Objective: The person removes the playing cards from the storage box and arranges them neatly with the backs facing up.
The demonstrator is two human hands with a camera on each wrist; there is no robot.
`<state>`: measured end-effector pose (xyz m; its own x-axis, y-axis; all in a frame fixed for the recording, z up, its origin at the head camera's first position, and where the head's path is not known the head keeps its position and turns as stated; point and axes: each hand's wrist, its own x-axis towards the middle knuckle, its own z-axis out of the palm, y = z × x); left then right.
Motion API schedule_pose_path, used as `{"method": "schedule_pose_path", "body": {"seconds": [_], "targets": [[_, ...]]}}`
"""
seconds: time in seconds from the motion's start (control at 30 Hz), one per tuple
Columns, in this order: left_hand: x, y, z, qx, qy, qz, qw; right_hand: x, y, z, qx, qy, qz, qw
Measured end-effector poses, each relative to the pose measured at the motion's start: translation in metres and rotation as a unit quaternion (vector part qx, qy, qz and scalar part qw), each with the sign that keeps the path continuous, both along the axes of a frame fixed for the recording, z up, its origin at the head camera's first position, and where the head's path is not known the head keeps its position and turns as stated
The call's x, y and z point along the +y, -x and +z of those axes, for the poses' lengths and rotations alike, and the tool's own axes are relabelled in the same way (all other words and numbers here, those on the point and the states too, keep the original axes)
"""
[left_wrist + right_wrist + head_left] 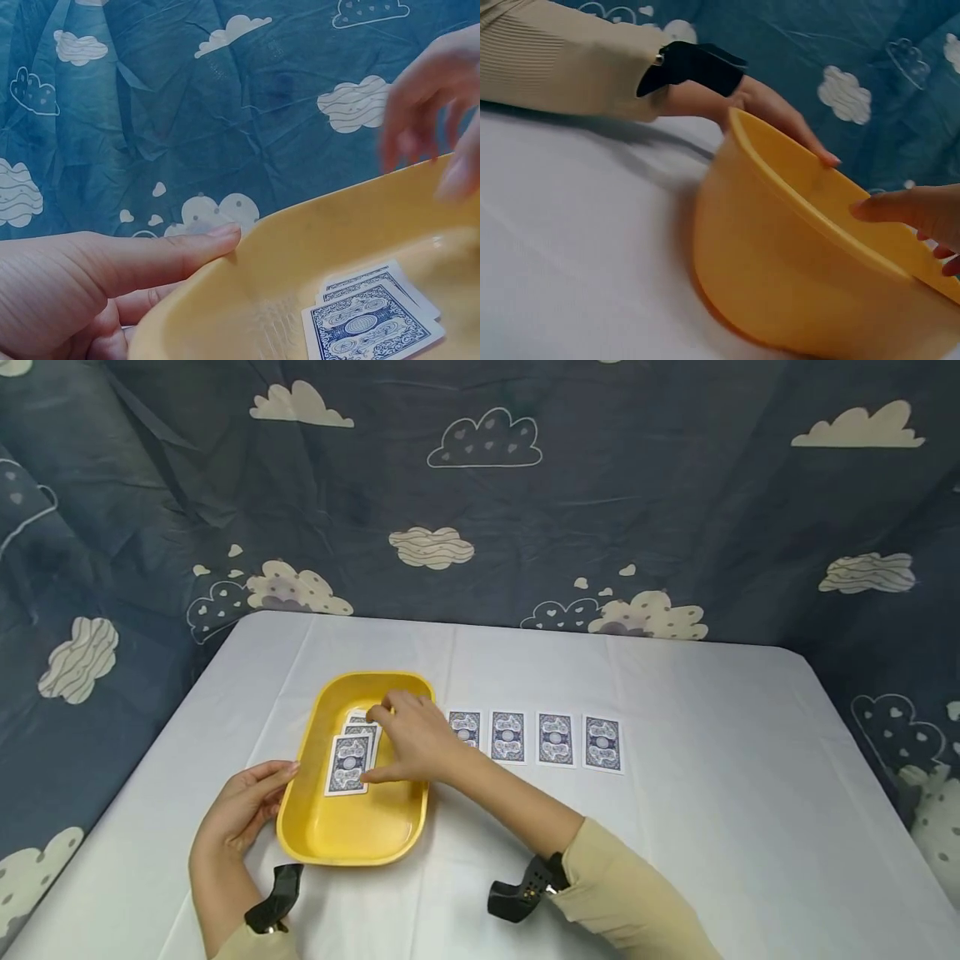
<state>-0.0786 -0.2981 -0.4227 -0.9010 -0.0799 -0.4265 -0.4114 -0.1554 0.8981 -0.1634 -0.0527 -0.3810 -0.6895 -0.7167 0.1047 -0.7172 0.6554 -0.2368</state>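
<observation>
Beige and rumpled, the right sleeve is lying nearest, a black wrist camera jutting from its cuff. The left hand is pinching the left rim of the yellow plastic tray, thumb on top, fingers outside. The right hand is hovering over the tray, thumb and fingers parted, gripping nothing. At least three overlapping blue-backed playing cards are lying face down on the tray floor, left of its middle. Handling them well is probably calling for a steady tray, a light pinch on card edges and a thumb that isn't dragging the pile. Four matching cards are lying in a row on the white tablecloth, right of the tray; the right hand is partly covering the leftmost, and the tray's right wall is standing between, needing clearance
</observation>
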Motion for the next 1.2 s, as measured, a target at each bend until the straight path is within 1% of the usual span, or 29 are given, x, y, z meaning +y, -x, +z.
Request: {"method": "schedule_pose_path", "body": {"seconds": [0.13,0.23,0.37,0.47,0.53,0.67,0.97,1.07,1.2], "targets": [[0.0,-0.001,0.0,0.0,0.001,-0.002,1.0,-0.03,-0.001,-0.009,0.0,-0.059,0.019,0.998],[-0.001,-0.002,0.0,0.004,-0.003,-0.003,1.0,-0.048,-0.001,-0.014,-0.015,-0.088,0.02,0.996],[-0.003,-0.003,-0.002,0.01,-0.006,-0.002,0.9999,-0.065,-0.001,-0.017,-0.037,-0.13,0.008,0.991],[-0.001,-0.003,-0.002,0.006,0.0,0.003,1.0,-0.072,0.001,-0.02,-0.05,-0.164,-0.006,0.985],[-0.001,-0.003,-0.002,0.003,0.005,0.005,1.0,-0.075,0.003,-0.023,-0.058,-0.176,-0.014,0.983],[-0.001,-0.002,-0.001,0.0,0.006,0.006,1.0,-0.076,0.005,-0.027,-0.068,-0.175,-0.023,0.982],[-0.001,-0.001,0.0,0.004,-0.004,0.004,1.0,-0.076,0.006,-0.028,-0.094,-0.139,-0.02,0.986],[-0.001,-0.001,0.0,0.007,-0.004,0.006,0.9999,-0.076,0.005,-0.027,-0.085,-0.137,-0.025,0.987],[0.0,0.0,0.0,0.008,-0.005,0.007,0.9999,-0.075,0.005,-0.028,-0.074,-0.149,-0.039,0.985]]}}
